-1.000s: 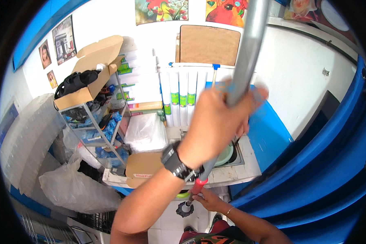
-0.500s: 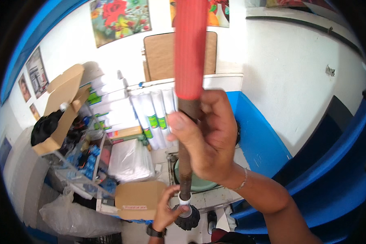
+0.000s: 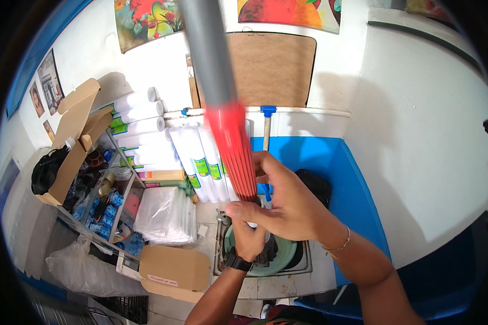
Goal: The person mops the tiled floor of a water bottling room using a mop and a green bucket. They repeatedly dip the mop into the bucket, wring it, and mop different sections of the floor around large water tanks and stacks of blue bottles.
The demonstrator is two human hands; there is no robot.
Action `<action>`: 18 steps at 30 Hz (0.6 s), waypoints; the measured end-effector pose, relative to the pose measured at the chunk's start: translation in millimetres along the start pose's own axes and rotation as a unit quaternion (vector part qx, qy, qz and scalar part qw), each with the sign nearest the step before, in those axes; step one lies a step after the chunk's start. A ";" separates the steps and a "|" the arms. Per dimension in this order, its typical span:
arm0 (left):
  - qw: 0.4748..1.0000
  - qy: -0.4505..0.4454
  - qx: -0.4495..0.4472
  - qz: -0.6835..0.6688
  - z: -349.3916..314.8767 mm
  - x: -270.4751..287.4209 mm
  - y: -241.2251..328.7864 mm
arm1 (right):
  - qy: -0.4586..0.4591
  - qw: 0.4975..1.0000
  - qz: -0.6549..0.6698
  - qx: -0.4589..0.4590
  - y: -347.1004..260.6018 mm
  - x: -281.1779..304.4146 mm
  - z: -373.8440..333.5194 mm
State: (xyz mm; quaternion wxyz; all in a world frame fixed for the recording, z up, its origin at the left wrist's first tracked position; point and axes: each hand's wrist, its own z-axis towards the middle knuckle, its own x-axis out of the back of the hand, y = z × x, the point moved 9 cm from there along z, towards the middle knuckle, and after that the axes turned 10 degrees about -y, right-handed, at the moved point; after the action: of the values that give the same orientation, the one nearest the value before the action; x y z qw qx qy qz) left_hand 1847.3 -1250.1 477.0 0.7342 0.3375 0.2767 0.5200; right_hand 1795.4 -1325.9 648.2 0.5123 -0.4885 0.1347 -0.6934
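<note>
A mop handle rises close in front of me, its red ribbed sleeve (image 3: 230, 146) blurred by motion and its upper part grey. My right hand (image 3: 290, 203) is closed round it at the sleeve's lower end, thumb in front and fingers curled behind. Lower down, my left hand (image 3: 248, 241) grips the mop near its white socket, its fingers partly hidden by the right hand. Dark mop strands (image 3: 267, 253) show beside the left hand, over a green basin (image 3: 286, 254) set in a metal-rimmed sink (image 3: 309, 265).
White rolls (image 3: 200, 162) stand against the wall, left of a blue panel (image 3: 358, 184). A shelf (image 3: 100, 230) on the left carries an open cardboard box (image 3: 73, 173). Plastic-wrapped stock (image 3: 165, 216) lies beside it. A blue-topped pipe (image 3: 267, 122) rises behind the sink.
The mop has tilted, its top going left, and its head now shows over the basin. My left hand has moved up and right; my right hand has moved lower, nearer the left.
</note>
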 end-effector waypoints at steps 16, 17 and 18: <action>0.995 -0.071 -0.068 -0.007 43.8 -41.5 -19.1 | 0.067 0.994 0.036 -0.073 63.8 60.6 10.2; 0.991 -0.096 -0.072 -0.060 45.5 -46.0 -18.4 | 0.062 0.996 0.003 -0.057 61.0 61.4 12.1; 0.988 -0.121 -0.059 -0.069 45.7 -49.9 -19.1 | 0.057 0.996 -0.033 -0.061 61.2 61.6 12.9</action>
State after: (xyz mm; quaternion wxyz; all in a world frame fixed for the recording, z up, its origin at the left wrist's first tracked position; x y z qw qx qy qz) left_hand 1877.7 -1311.4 493.1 0.8152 0.3338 0.1772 0.4389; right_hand 1841.5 -1400.6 645.7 0.4504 -0.4825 0.1894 -0.7270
